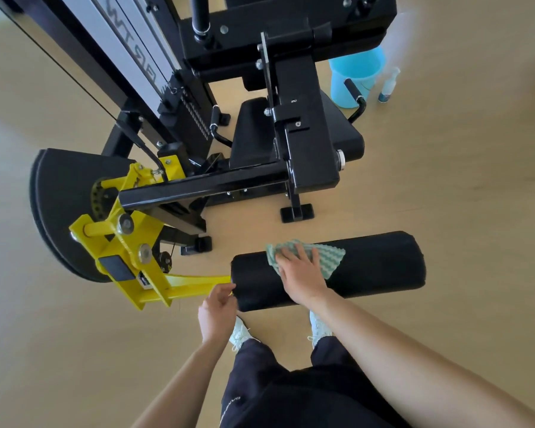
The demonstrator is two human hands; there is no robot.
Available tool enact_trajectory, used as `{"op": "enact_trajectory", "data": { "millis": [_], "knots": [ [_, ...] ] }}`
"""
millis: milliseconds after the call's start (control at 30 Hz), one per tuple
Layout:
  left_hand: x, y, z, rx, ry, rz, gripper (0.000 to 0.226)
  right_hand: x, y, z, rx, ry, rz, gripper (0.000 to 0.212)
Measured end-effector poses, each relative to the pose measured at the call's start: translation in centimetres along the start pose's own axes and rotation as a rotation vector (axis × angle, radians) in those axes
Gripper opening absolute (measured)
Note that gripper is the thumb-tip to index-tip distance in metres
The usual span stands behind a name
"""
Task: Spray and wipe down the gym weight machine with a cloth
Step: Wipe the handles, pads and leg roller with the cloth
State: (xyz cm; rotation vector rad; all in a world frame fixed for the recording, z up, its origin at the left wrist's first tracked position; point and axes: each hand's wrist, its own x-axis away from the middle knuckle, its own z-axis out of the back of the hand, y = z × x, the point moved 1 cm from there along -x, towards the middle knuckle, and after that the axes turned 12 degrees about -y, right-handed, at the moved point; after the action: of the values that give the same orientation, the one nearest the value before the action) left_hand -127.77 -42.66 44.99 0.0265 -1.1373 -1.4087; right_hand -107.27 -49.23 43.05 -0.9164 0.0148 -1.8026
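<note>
Dark shorts (pixel 278 393) and two bare forearms fill the bottom of the view, w/ pale sneakers (pixel 240 333) on the wood floor (pixel 445 196) just below the black roller pad (pixel 368 267), which is the landmark for everything else.

Right hand (pixel 303 273) lies flat on top of the roller pad's left half, fingers spread, palm pressing a green-and-white cloth (pixel 326 261) onto the pad; it pins the cloth rather than pinching it. Cloth sticks out beyond the fingers toward the pad's far edge and to the right.

Left hand (pixel 217 310) is at the roller pad's left end, fingers loosely curled and touching the end face next to the yellow arm (pixel 195 285); can't tell if it actually grips anything.

Yellow arm runs left from the pad's end to a yellow bracket (pixel 121 242), w/ a black disc-shaped cover (pixel 62 211) further left. Beyond the pad, farther from the person, stands the black frame (pixel 306 143) of the weight machine, incl. a padded seat (pixel 254 131) and the weight stack (pixel 195 118).

Far beyond the pad, up and to the right, a blue bucket (pixel 352 78) sits on the floor, w/ a spray bottle (pixel 389 84) just right of it, upright.
</note>
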Motion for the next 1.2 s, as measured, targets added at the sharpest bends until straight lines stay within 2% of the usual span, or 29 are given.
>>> {"op": "enact_trajectory", "data": {
  "millis": [200, 333, 500, 667, 800, 900, 967, 1067, 1200],
  "knots": [
    [0.2, -1.0, 0.4, -0.058, -0.049, 0.078, 0.021, -0.7, -6.1, -2.3, 0.213, -0.212, 0.277, 0.062],
    [0.0, -1.1, 0.6, -0.052, -0.073, 0.102, 0.019, 0.0, -3.9, -2.6, 0.193, -0.128, 0.286, 0.063],
    [-0.8, -0.6, 0.9, -0.072, -0.052, 0.123, 0.028, 1.9, 3.4, -0.8, 0.114, 0.039, 0.012, 0.067],
    [-1.0, -0.1, 0.4, -0.171, -0.023, 0.146, 0.022, 3.4, 10.8, 1.8, -0.049, 0.157, -0.316, 0.065],
    [-0.8, 0.8, -0.4, -0.233, 0.051, 0.172, 0.020, 4.0, 15.4, 3.5, -0.128, 0.205, -0.563, 0.061],
    [-1.6, 1.5, -0.7, -0.197, 0.116, 0.123, 0.011, 4.0, 16.0, 4.2, -0.150, 0.191, -0.649, 0.060],
    [-2.5, 1.9, -0.7, -0.175, 0.112, 0.081, 0.017, 3.6, 14.9, 4.1, -0.163, 0.162, -0.620, 0.058],
    [-3.8, 2.7, -0.9, -0.225, -0.007, 0.028, 0.049, 2.8, 12.1, 3.4, -0.126, 0.111, -0.492, 0.053],
    [-3.9, 3.1, -1.2, -0.240, -0.076, -0.005, 0.053, 1.4, 7.0, 2.3, -0.119, 0.028, -0.319, 0.045]
  ]
}}
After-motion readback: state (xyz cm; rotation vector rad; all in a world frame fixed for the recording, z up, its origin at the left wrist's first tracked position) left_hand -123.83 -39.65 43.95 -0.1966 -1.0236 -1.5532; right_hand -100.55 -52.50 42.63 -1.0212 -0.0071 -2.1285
